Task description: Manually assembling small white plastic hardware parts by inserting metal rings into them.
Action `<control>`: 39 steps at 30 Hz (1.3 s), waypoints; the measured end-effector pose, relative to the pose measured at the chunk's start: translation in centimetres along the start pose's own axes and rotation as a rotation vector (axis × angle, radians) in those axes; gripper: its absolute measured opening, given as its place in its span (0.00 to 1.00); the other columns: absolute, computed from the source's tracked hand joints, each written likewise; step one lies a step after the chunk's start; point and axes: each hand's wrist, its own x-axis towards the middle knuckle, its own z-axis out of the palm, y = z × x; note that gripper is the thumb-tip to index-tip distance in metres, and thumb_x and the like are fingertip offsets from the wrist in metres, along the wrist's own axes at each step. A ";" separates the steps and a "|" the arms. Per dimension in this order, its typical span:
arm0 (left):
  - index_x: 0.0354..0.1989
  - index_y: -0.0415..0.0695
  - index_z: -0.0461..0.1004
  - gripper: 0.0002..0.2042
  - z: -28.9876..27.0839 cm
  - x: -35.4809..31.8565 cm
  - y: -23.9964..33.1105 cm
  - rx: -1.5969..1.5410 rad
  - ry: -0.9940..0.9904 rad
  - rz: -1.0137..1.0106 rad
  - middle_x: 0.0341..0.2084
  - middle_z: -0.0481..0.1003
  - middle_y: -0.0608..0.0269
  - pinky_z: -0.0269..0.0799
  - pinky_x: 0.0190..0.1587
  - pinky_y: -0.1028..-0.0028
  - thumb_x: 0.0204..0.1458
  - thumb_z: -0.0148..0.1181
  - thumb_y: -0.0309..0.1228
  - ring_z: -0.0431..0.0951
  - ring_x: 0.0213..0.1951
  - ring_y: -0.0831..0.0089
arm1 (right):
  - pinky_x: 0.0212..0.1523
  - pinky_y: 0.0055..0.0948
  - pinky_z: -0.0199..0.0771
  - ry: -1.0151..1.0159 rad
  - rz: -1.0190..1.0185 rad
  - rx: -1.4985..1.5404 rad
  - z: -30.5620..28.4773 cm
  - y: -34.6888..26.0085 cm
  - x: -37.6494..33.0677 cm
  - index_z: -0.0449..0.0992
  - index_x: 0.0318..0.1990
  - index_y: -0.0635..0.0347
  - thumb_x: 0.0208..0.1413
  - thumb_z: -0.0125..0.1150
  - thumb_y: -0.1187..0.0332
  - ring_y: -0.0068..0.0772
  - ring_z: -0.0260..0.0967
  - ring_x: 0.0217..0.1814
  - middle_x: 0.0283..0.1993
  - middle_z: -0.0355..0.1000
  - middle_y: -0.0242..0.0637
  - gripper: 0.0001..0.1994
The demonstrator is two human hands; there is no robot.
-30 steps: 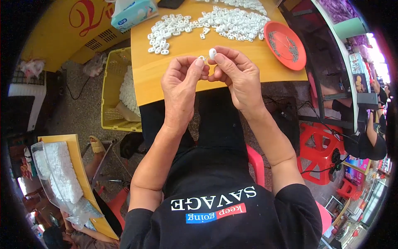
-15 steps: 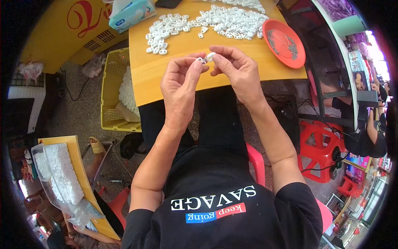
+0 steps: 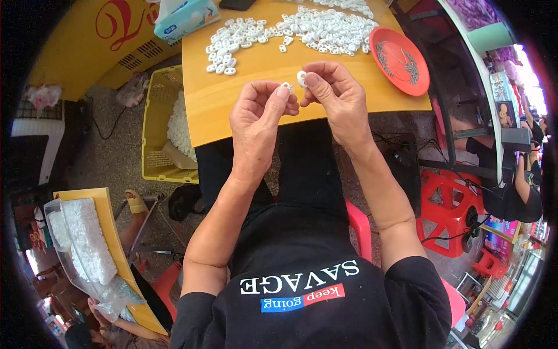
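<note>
Over the near part of the wooden table [image 3: 203, 107], my left hand [image 3: 258, 119] pinches a small white plastic piece [image 3: 286, 85] between thumb and fingers; most of it is covered. Just to the right, my right hand [image 3: 343, 107] grips a white oval plastic piece [image 3: 301, 77] with a hole showing. A narrow gap separates the two pieces. Beyond my hands lie a smaller heap of white two-holed pieces [image 3: 235, 38] and a larger one [image 3: 334, 32]. At the right, a red plate [image 3: 419, 81] carries many thin grey metal bits, too small to name.
A tissue pack [image 3: 189, 20] stands at the table's far left corner. On the floor to the left is a yellow crate [image 3: 148, 122] with white pieces inside. Red stools [image 3: 444, 203] stand at the right. Another person's hand [image 3: 99, 311] shows beside a side table [image 3: 107, 232] at lower left.
My hands have moved slightly apart, so the two white pieces, close together before, now show a gap. The right-hand piece has turned to show its face.
</note>
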 end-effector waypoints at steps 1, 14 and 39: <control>0.39 0.35 0.69 0.07 0.0 0.0 0.0 0.000 0.002 0.000 0.29 0.75 0.60 0.75 0.40 0.76 0.59 0.56 0.27 0.76 0.32 0.77 | 0.34 0.18 0.72 -0.009 0.003 -0.005 -0.1 0.1 0.0 0.73 0.45 0.67 0.60 0.60 0.69 0.16 0.68 0.31 0.34 0.72 0.30 0.10; 0.38 0.35 0.69 0.07 -0.1 0.1 0.0 0.074 0.004 0.016 0.30 0.75 0.60 0.75 0.38 0.77 0.59 0.56 0.27 0.76 0.32 0.78 | 0.36 0.19 0.74 -0.014 -0.043 -0.064 0.3 -0.4 -0.4 0.75 0.44 0.67 0.60 0.59 0.69 0.16 0.70 0.35 0.37 0.75 0.31 0.10; 0.40 0.36 0.71 0.08 -0.6 0.4 0.1 0.061 -0.034 0.001 0.34 0.75 0.63 0.71 0.41 0.78 0.58 0.58 0.29 0.74 0.35 0.80 | 0.38 0.21 0.76 -0.021 0.067 0.145 0.8 1.3 -0.4 0.73 0.45 0.68 0.59 0.60 0.71 0.20 0.72 0.34 0.37 0.76 0.34 0.10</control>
